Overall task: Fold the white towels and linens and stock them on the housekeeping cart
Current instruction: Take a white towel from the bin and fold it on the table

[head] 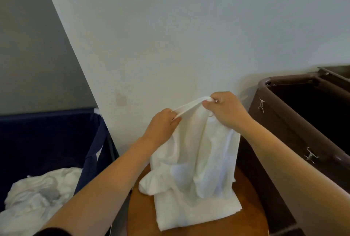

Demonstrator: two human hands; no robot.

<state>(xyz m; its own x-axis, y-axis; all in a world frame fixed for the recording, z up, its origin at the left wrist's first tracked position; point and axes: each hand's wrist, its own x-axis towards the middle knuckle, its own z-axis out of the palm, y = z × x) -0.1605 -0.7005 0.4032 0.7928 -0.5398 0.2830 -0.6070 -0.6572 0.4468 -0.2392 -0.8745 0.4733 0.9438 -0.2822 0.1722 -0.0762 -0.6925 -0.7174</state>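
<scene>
- The 2 hands are up in front of the wall (170, 27), close together but not touching, and both are clamped on the top edge of 1 white towel (198, 160).
- The left hand (162, 124) pinches the edge between thumb and curled fingers.
- The right hand (225, 111) sits slightly higher and just to the right, with its fingers curled round the same edge.
- A short band of the edge stretches taut between the 2 hands.
- The towel hangs below both hands in loose vertical folds.
- Its lower part lies flat on the round wooden worktop (248, 190) under the hands, with a bunched lump on the side below the left hand.
- Left of the left forearm stands a navy bin (47, 137), which holds a rumpled heap of white linens (37, 194).
- Right of the right forearm stands a dark brown cart (284, 122), open at the top, with 2 metal hooks on its side.
- The cart is just beside the worktop.
</scene>
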